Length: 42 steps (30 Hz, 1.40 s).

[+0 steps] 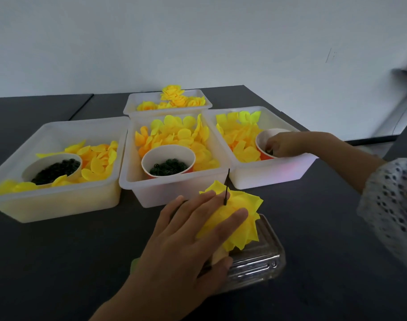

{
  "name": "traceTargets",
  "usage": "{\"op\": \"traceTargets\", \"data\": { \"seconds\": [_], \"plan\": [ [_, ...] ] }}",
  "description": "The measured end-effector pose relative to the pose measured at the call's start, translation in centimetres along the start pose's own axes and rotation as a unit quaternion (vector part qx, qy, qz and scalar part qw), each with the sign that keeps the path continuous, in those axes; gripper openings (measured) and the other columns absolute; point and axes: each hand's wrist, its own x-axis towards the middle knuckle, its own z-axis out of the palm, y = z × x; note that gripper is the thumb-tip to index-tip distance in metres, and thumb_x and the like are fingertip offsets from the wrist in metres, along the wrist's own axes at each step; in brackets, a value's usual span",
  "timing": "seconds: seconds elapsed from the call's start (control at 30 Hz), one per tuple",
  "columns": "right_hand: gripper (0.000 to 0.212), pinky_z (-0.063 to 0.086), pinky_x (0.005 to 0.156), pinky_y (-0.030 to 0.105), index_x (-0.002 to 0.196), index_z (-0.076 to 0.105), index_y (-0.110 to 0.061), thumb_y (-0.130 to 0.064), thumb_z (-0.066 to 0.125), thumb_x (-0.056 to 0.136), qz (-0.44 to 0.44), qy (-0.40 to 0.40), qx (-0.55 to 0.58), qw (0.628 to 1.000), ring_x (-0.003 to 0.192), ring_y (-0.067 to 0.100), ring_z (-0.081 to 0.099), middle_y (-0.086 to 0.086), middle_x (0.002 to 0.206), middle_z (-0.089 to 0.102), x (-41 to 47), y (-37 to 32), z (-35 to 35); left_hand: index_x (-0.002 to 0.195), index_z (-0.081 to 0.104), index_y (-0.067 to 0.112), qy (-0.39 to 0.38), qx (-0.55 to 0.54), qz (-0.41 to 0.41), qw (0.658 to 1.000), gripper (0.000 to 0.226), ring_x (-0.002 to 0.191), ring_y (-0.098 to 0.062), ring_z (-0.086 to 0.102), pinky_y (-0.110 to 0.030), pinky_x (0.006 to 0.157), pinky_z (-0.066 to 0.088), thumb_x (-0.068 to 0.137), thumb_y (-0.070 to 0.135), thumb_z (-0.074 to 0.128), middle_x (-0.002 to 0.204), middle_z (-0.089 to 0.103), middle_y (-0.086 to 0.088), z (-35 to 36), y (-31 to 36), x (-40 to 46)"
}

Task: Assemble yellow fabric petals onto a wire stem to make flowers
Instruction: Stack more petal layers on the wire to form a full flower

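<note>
Four translucent white plastic tubs sit on the dark worktop [58, 262] beyond my left hand [191, 239]; I can read no brand, label or writing anywhere. My left hand lies spread, palm down, fingers pressing the layered yellow fabric flower [235, 225] onto a clear ribbed plastic box [256, 262] beneath it. A thin black wire stem [227, 187] stands up out of the flower, just beside my middle finger.

Straight ahead of that hand, the centre tub [174, 193] holds loose yellow fabric petals [174, 135] and an orange paper cup [167, 162] of small black rings. Off to its left, the left tub [58, 205] carries more petals and a white paper cup [51, 169] of the same black rings. Behind the centre tub, the far tub [167, 100] holds finished yellow flowers [174, 96].

My right hand [283, 144] reaches into a paper cup [262, 140] standing in the right tub [272, 172] among more petals. Its fingers are curled down inside the cup; whether they pinch anything I cannot tell. A white knitted sleeve [390, 205] covers that forearm.
</note>
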Motion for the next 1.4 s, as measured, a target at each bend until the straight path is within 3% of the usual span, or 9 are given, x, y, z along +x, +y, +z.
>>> {"op": "traceTargets", "data": {
  "seconds": [0.2, 0.4, 0.53, 0.7, 0.77, 0.87, 0.93, 1.0, 1.4],
  "plan": [
    [0.040, 0.046, 0.086, 0.034, 0.127, 0.058, -0.024, -0.011, 0.041, 0.094, 0.038, -0.028, 0.030, 0.998, 0.105, 0.023, 0.051, 0.001, 0.118, 0.055, 1.5, 0.9, 0.4, 0.143, 0.040, 0.036, 0.022, 0.005, -0.034, 0.999, 0.052, 0.139, -0.019, 0.038, -0.050, 0.104, 0.029, 0.094, 0.055, 0.038, 0.147, 0.046, 0.006, -0.5, 0.9, 0.8],
    [0.029, 0.046, 0.082, 0.034, 0.112, 0.065, -0.010, -0.004, 0.045, 0.091, 0.017, 0.065, 0.064, 0.996, 0.096, 0.028, 0.055, 0.012, 0.112, 0.063, 2.3, 1.0, 0.5, 0.134, 0.053, 0.037, 0.039, -0.001, -0.062, 0.997, 0.047, 0.136, -0.019, 0.042, -0.053, 0.102, 0.028, 0.103, 0.045, 0.019, 0.142, 0.052, 0.009, -1.0, 1.3, 1.4],
    [0.015, 0.044, 0.075, 0.030, 0.085, 0.066, -0.012, -0.001, 0.056, 0.086, 0.002, 0.134, 0.122, 0.983, 0.088, 0.022, 0.055, 0.007, 0.095, 0.061, 1.4, 1.2, -0.9, 0.136, 0.050, 0.038, 0.012, -0.009, -0.063, 0.998, 0.049, 0.137, -0.016, 0.040, -0.051, 0.103, 0.024, 0.103, 0.050, 0.015, 0.143, 0.051, 0.011, -1.1, 1.2, 1.4],
    [0.009, 0.035, 0.062, 0.024, 0.091, 0.061, -0.010, -0.004, 0.063, 0.086, -0.060, 0.253, 0.190, 0.947, 0.072, 0.021, 0.053, 0.008, 0.083, 0.061, -2.4, 0.0, -4.5, 0.145, 0.035, 0.038, -0.039, 0.004, -0.060, 0.997, 0.054, 0.141, -0.018, 0.036, -0.050, 0.105, 0.019, 0.100, 0.060, 0.014, 0.149, 0.044, 0.010, -0.9, 1.2, 1.2],
    [0.011, 0.038, 0.053, 0.021, 0.089, 0.058, -0.011, -0.001, 0.062, 0.089, -0.113, 0.216, 0.351, 0.904, 0.063, 0.018, 0.052, 0.007, 0.076, 0.059, -5.0, -1.7, -5.6, 0.147, 0.032, 0.038, -0.050, 0.007, -0.059, 0.997, 0.056, 0.142, -0.018, 0.035, -0.050, 0.105, 0.019, 0.099, 0.061, 0.014, 0.150, 0.043, 0.010, -0.9, 1.2, 1.1],
    [0.014, 0.040, 0.051, 0.021, 0.089, 0.057, -0.014, -0.001, 0.062, 0.086, -0.216, 0.044, 0.603, 0.767, 0.057, 0.011, 0.052, 0.001, 0.069, 0.056, -9.9, -5.1, -5.8, 0.148, 0.031, 0.038, -0.068, 0.014, -0.062, 0.996, 0.057, 0.142, -0.017, 0.033, -0.052, 0.108, 0.019, 0.099, 0.062, 0.014, 0.151, 0.041, 0.010, -0.9, 1.2, 1.0],
    [0.016, 0.041, 0.052, 0.019, 0.090, 0.058, -0.015, -0.004, 0.065, 0.081, -0.265, -0.064, 0.663, 0.698, 0.057, 0.010, 0.053, 0.000, 0.068, 0.055, -12.5, -7.1, -5.1, 0.149, 0.029, 0.039, -0.078, 0.019, -0.065, 0.995, 0.058, 0.144, -0.015, 0.030, -0.056, 0.111, 0.022, 0.098, 0.063, 0.015, 0.153, 0.038, 0.012, -0.9, 1.2, 1.0],
    [0.014, 0.041, 0.054, 0.019, 0.090, 0.059, -0.016, -0.008, 0.063, 0.080, -0.293, -0.134, 0.679, 0.660, 0.059, 0.010, 0.050, 0.000, 0.071, 0.054, -14.3, -8.9, -4.1, 0.150, 0.025, 0.040, -0.078, 0.015, -0.067, 0.995, 0.057, 0.146, -0.013, 0.025, -0.058, 0.110, 0.021, 0.098, 0.063, 0.016, 0.155, 0.033, 0.014, -0.8, 1.2, 0.9],
    [0.015, 0.033, 0.052, 0.020, 0.089, 0.053, -0.015, -0.010, 0.062, 0.079, -0.215, -0.176, 0.728, 0.627, 0.053, 0.009, 0.044, -0.001, 0.066, 0.050, -14.6, -9.9, -0.7, 0.150, 0.022, 0.042, -0.074, -0.011, -0.072, 0.995, 0.057, 0.148, -0.011, 0.017, -0.051, 0.111, 0.006, 0.098, 0.063, 0.019, 0.158, 0.025, 0.016, -1.0, 1.4, 0.8]
  ]
}}
